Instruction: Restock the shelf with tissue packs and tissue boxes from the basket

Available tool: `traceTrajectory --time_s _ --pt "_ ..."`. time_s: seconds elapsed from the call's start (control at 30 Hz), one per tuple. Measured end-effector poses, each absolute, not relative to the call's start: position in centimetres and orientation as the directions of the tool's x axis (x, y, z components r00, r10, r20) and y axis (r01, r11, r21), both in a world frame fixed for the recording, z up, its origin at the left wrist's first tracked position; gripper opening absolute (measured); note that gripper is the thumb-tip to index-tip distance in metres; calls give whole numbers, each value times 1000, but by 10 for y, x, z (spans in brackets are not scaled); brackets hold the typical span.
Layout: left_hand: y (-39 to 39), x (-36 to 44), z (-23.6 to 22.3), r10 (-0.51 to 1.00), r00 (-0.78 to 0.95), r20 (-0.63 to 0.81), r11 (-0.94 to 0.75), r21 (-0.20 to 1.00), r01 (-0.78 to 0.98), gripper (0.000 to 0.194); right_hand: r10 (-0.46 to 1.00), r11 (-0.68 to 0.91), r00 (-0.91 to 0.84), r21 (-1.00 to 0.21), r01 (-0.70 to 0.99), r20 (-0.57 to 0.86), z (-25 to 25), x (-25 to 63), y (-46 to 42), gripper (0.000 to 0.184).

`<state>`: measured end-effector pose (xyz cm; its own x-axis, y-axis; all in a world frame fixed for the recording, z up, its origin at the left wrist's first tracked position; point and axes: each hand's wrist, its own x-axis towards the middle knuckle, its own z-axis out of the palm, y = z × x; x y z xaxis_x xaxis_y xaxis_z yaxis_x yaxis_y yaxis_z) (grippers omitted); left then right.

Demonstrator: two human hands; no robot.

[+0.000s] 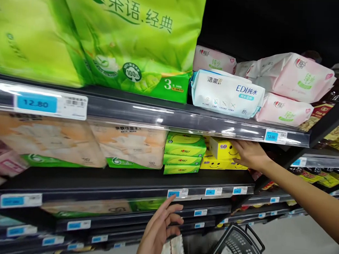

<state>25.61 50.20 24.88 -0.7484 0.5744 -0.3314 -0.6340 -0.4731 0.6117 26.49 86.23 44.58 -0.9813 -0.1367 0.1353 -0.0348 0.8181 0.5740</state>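
Note:
My right hand (pixel 249 154) reaches in under the shelf's price strip and grips the end of a yellow smiley-face tissue box (pixel 220 149), which sits tilted on a matching yellow box (pixel 212 165). Green tissue packs (pixel 184 151) are stacked just left of it. My left hand (pixel 159 230) is lower, fingers apart, its index fingertip close to a shelf price tag (pixel 174 194). Below that palm is a clear wrapped packet (pixel 173 249), partly cut off by the frame, and I cannot tell whether it touches my hand.
Large green tissue bags (pixel 133 40) and pink and white wet-wipe packs (pixel 226 93) fill the shelf above. Orange-printed packs (pixel 46 141) stand to the left. A black shopping basket (pixel 234 246) is at the bottom right, over a grey floor (pixel 301 239).

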Motion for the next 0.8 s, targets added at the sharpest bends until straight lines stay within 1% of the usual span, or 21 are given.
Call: traceTrajectory --time_s 0.07,0.13,0.2,0.23,0.33,0.43,0.5,0.63,0.7,0.8 --pt "491 256 239 545 -750 -376 -482 591 -646 52 -21 828 -992 559 51 121 438 240 873 72" --pt "481 254 230 509 -753 -416 -492 577 -652 51 88 853 -990 505 131 108 427 217 878 64" --pt "472 253 221 475 -758 -447 -496 576 -650 54 158 877 -983 445 182 91 417 199 879 60" --pt "468 252 217 460 -760 -460 -495 578 -649 56 169 886 -982 422 191 89 412 191 878 60" --pt "459 250 207 413 -763 -497 -498 579 -646 62 153 901 -982 392 183 107 400 175 875 66" --pt "456 249 201 380 -766 -518 -505 578 -641 62 128 914 -984 372 164 121 393 167 871 69" --pt "456 250 200 368 -762 -533 -511 569 -644 59 114 921 -985 359 153 127 392 163 867 67" --pt "457 253 202 363 -763 -535 -525 559 -642 54 113 927 -986 344 150 124 393 157 861 58" --pt "457 254 202 366 -766 -528 -525 562 -639 55 120 928 -986 339 153 118 393 156 860 56" --pt "455 254 200 375 -766 -522 -504 578 -642 62 130 931 -985 327 162 116 392 155 860 59"
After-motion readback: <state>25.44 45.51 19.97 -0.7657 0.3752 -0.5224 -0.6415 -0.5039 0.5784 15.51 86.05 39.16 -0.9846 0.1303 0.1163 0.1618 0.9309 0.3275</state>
